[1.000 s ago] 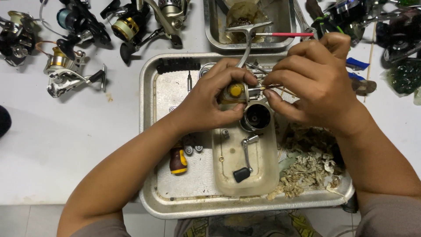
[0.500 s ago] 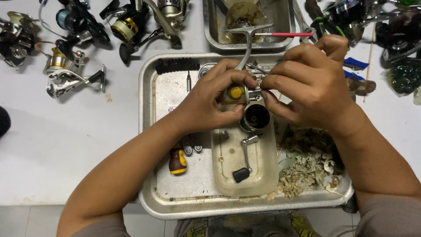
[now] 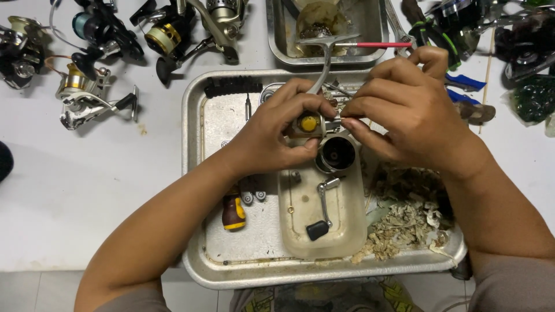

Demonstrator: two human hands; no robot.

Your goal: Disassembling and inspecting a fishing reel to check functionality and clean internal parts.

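A white desk [image 3: 87, 190] is carrying a large metal tray [image 3: 193, 173] at its middle, a smaller metal tray [image 3: 277, 34] lying behind it, and fishing reels [image 3: 87, 95] sitting scattered along the far edge.

Flat white table [image 3: 87, 196], faintly stained, evenly lit from above; strip of pale grey tiled floor [image 3: 34, 292] along its near edge

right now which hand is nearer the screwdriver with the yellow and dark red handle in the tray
Left. The left hand grips the reel body just above the screwdriver, whose handle lies beside its wrist. The right hand is farther off, across the tray.
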